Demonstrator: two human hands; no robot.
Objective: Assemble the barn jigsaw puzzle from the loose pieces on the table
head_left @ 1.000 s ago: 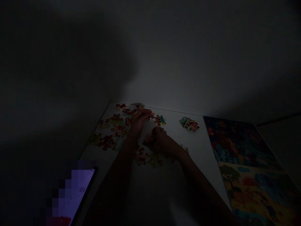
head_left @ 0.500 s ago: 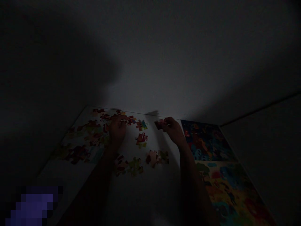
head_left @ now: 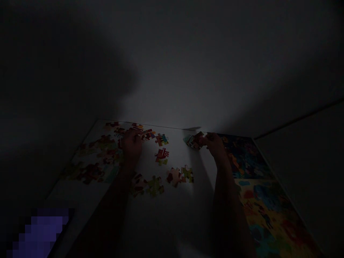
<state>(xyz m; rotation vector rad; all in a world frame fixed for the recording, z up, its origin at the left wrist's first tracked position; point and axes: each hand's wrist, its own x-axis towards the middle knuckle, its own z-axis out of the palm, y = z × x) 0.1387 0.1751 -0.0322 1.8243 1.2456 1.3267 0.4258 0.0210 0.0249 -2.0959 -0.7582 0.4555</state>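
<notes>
"What is the right hand [head_left: 215, 144] doing?"

"Its fingers are pinched on a brown-red puzzle piece [head_left: 198, 139], against a small pile [head_left: 189, 141] just left of the fingertips."

"And the left hand [head_left: 132, 145]?"

"Its fingers curl beside a red-and-white piece [head_left: 147, 135]; whether they grip it cannot be told in the dimness. A barn piece [head_left: 162, 154] lies on the white tabletop [head_left: 176, 148] between both hands' fingers, nearer the person. Colourful picture sheets [head_left: 264, 200] lie right of the right fingers."

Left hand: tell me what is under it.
Jigsaw pieces peek out to the left of the left hand, and reddish jigsaw pieces show just to its right. Whatever lies directly beneath the hand is covered and cannot be seen.
</notes>
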